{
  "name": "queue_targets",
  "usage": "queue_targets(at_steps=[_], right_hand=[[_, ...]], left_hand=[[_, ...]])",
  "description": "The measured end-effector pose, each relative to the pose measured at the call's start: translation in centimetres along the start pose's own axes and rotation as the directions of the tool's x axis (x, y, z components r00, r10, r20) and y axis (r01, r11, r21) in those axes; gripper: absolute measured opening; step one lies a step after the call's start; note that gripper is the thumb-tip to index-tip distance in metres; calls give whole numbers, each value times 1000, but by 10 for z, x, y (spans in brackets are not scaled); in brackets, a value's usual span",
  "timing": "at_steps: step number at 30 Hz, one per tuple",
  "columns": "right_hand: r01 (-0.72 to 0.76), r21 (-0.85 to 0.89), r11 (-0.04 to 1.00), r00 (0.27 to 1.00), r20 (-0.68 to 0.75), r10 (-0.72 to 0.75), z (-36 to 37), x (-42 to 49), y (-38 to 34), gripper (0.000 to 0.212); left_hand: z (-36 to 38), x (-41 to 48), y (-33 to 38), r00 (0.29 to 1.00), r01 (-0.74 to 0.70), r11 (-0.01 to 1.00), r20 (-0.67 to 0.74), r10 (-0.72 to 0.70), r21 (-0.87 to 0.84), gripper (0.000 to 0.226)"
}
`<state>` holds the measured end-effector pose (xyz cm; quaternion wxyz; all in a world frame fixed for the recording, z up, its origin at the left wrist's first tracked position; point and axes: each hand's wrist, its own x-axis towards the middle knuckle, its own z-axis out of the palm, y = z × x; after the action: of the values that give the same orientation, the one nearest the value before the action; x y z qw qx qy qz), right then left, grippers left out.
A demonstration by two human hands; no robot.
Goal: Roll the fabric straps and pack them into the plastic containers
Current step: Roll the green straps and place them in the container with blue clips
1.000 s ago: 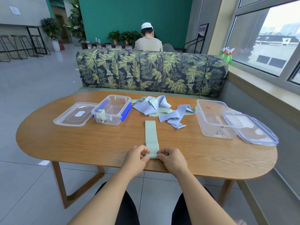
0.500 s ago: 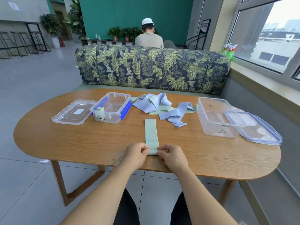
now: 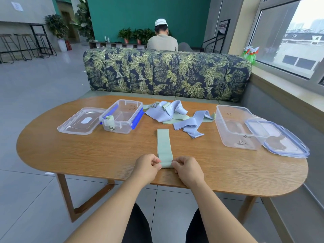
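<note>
At the lower centre of the frame, our left grip [image 3: 147, 166] and our right grip [image 3: 187, 170] meet at the near end of a pale green strap [image 3: 164, 146]. Both are closed on it: fingers curled, fingertips pinching the rolled-over edge from either side. The rest of the strap lies flat on the wooden desk [image 3: 87, 155], running straight away from us toward the middle of the frame.

Just beyond its far end, a loose pile of straps [image 3: 168, 112] sits in a heap, blue-grey and pale green bands tangled together. One blue-grey strap [image 3: 191, 126] trails out of it to the right.

At centre left stands the small container [image 3: 122, 129], clear plastic with blue clips along its long sides. A rolled green strap [image 3: 110, 120] stands upright in its near left corner. The small lid [image 3: 80, 121] lies flat on the desk, touching the container's left side.

At centre right is the large container [image 3: 235, 137], clear and open. The large lid [image 3: 284, 142], edged in blue, leans with one end up on its right rim.

Behind the desk, a leaf-patterned sofa [image 3: 166, 72] crosses the middle of the frame. A person in a white cap [image 3: 162, 42] sits beyond it with their back to us. Green spray bottles [image 3: 249, 53] stand on the window sill at the upper right.
</note>
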<state>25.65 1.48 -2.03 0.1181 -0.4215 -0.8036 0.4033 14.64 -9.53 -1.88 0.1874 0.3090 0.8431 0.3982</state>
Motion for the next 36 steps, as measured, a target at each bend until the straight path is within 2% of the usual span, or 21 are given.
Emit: queue_targets(at_steps=[5,11,15,17,19,22,24,27,30,33,36], right_hand=[[36,-77,996,999,3,-36,-1,-8,6,17],[44,-55,998,999,8,-44,-2,-10,6,15],[53,-56,997,998,20,-52,-4,-8,5,12],[45,-46,998,999,32,-44,-4,-6,6,11],[40,-38,998,999,38,-38,-4,-5,7,10],[35,-38,999,998,54,-33,-3,-3,6,14],[38,-42,998,996,80,-34,-4,-2,5,23],[57,-36,998,991,127,-52,-7,0,3,27],[101,-72,992,986,142,-90,-8,-3,4,28],[135,-107,985,984,127,-121,-7,-6,4,29],[145,-127,981,984,125,-130,-6,-7,5,28]], left_hand=[[1,-9,-4,999,-46,997,-4,46,65,8],[1,-14,1,998,-53,988,-31,58,147,11],[8,-17,0,974,-226,949,40,223,221,31],[9,-16,0,966,-260,928,88,245,266,34],[6,-15,-1,971,-239,903,89,222,356,31],[-2,-16,-5,992,-124,891,23,127,436,35],[-5,-17,-7,996,-84,920,-3,92,382,40],[-3,-13,-9,995,-104,946,25,101,307,49],[-3,-1,-3,995,-52,996,85,46,69,60],[-7,17,3,998,35,990,65,-27,-136,49],[-8,33,10,993,113,983,51,-107,-146,38]])
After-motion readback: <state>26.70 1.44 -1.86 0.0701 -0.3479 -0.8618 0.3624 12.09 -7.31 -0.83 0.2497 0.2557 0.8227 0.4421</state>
